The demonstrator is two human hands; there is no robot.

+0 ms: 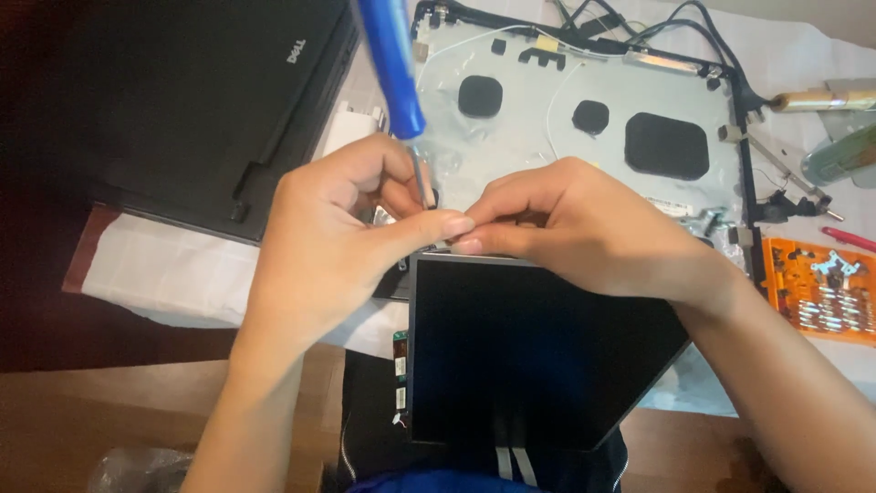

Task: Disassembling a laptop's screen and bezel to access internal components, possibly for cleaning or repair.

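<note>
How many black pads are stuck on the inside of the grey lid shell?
3 large black pads on the grey lid shell: upper left, centre, right. The hands may hide more.

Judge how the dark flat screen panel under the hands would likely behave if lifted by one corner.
The screen panel looks thin and wide, so it may flex and is probably fragile. Its glossy face seems slippery. It overhangs the table edge towards the person, so it could tip.

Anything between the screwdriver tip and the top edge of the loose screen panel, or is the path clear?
Only the fingers. The left hand holds the blue-handled screwdriver, and its thumb meets the right hand fingertips right at the screen panel top edge. The tip is hidden behind them; no other object shows in the gap.
</note>
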